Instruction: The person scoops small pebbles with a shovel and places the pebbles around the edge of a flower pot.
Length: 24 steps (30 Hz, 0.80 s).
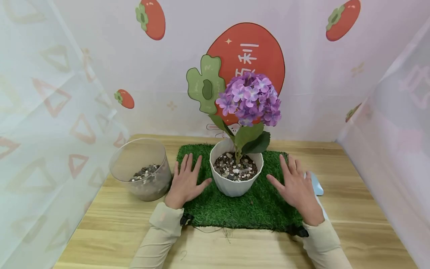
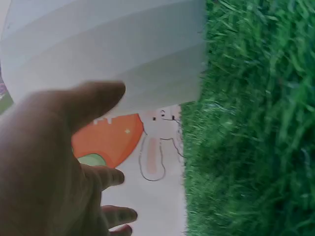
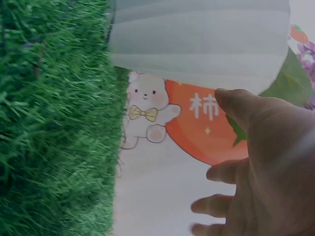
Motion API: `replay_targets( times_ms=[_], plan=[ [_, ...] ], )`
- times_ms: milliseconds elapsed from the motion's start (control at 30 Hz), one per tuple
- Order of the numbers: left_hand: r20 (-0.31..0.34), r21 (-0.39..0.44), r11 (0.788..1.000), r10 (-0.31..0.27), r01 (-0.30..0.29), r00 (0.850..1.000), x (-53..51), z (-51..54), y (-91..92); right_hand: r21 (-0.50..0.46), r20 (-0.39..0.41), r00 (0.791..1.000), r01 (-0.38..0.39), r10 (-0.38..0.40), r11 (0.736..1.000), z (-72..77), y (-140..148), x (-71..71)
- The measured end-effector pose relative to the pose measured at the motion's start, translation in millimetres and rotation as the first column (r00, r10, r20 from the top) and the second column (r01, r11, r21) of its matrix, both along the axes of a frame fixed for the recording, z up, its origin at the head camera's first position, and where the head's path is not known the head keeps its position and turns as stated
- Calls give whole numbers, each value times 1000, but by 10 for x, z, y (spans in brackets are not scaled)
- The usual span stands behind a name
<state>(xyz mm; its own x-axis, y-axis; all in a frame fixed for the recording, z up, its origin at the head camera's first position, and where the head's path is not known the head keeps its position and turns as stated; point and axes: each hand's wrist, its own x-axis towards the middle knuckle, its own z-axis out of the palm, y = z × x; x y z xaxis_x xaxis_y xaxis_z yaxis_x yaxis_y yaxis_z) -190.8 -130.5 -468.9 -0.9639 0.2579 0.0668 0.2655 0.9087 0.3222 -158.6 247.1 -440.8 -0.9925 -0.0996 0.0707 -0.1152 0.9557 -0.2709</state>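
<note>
A white ribbed flower pot (image 1: 233, 186) stands on a green artificial grass mat (image 1: 235, 215). Dark soil topped with small pebbles (image 1: 236, 171) fills it, and a purple hydrangea (image 1: 250, 99) with green leaves rises upright from the middle. To the left of the pot, my left hand (image 1: 188, 182) is spread with fingers straight, apart from the pot wall (image 2: 113, 54). On the other side my right hand (image 1: 295, 183) spreads its fingers likewise, with a gap to the pot (image 3: 197, 44). Neither hand holds anything.
Left of my left hand is a clear plastic tub (image 1: 147, 190) with loose pebbles (image 1: 146, 172) inside. A light blue object (image 1: 317, 185) lies partly hidden behind my right hand. Wooden tabletop (image 1: 349, 194) surrounds the mat, and a printed curtain (image 1: 302, 112) hangs behind.
</note>
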Motion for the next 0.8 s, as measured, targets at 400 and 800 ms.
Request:
replay_targets(
  times_ms=[400, 800],
  plan=[
    [-150, 147, 985, -70, 92, 986, 226, 583, -32, -101, -315, 947, -94, 57, 990, 312, 187, 133],
    [-261, 171, 972, -113, 161, 959, 601, 1289, -488, -101, -282, 954, 76, -102, 992, 398, 620, 520]
  ],
)
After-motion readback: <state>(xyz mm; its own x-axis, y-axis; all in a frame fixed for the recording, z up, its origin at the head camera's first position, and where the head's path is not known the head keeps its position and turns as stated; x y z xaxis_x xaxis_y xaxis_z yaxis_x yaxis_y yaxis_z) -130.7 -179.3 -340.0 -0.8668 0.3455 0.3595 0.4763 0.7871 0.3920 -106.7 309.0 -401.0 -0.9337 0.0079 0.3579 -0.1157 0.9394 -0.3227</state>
